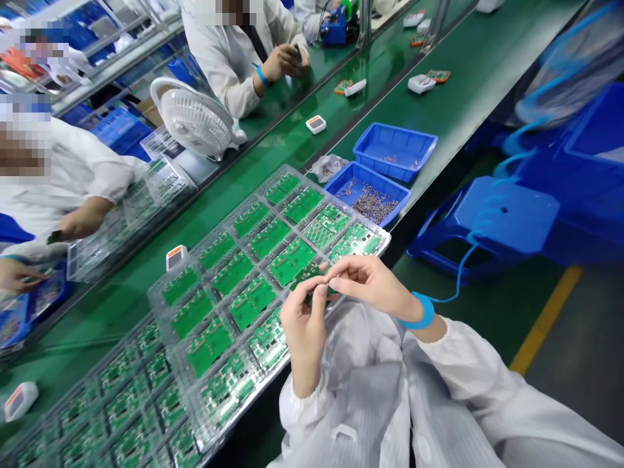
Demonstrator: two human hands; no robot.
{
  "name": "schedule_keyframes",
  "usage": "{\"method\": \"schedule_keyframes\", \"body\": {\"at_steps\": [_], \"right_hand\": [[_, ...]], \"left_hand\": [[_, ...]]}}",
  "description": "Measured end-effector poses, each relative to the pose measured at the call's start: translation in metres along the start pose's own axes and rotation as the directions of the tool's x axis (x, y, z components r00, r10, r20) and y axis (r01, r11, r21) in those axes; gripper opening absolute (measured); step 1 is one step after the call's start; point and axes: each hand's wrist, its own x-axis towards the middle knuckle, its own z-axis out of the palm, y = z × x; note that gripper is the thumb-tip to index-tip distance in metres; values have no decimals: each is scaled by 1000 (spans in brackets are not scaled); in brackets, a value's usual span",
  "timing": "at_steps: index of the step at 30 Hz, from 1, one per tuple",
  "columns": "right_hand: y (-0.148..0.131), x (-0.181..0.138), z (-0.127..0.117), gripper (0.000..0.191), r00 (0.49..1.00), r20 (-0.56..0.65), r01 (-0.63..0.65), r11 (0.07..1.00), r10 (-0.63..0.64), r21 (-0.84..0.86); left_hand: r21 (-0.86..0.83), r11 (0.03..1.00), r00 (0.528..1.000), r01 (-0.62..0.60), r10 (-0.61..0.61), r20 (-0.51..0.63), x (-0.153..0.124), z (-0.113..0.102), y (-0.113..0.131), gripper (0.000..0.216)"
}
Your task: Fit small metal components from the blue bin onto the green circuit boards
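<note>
My left hand [305, 318] and my right hand [368, 283] meet fingertip to fingertip above the near edge of a clear plastic tray [234, 270]. Both are closed in a pinch, and whatever sits between the fingertips is too small and too covered to name. A blue wrist strap [423, 312] with a coiled cord circles my right wrist. Green circuit boards [251, 302] lie in the tray's compartments. One darker board [306, 275] shows partly behind my fingers; I cannot tell whether it is held or lies in the tray.
Beyond the tray stand a blue bin of small metal parts [373, 203] and another blue bin [394, 151]. A second board tray [117, 403] is at lower left. White devices [316, 124] lie along the green belt. Co-workers sit across, near a white fan [195, 120]. At right is a blue stool [504, 211].
</note>
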Motion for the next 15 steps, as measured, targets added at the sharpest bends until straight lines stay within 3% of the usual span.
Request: {"method": "schedule_keyframes", "body": {"at_steps": [5, 10, 15], "right_hand": [[12, -4, 4, 23, 999, -24, 38, 999, -37, 14], [13, -8, 5, 18, 993, -52, 103, 988, -110, -118], [13, -11, 4, 13, 963, -48, 242, 934, -264, -264]], "left_hand": [[-59, 997, 997, 54, -51, 53, -1, -6, 3, 39], [-68, 995, 996, 72, -68, 58, 0, -10, 3, 40], [-80, 995, 996, 59, -53, 72, 0, -9, 4, 39]]}}
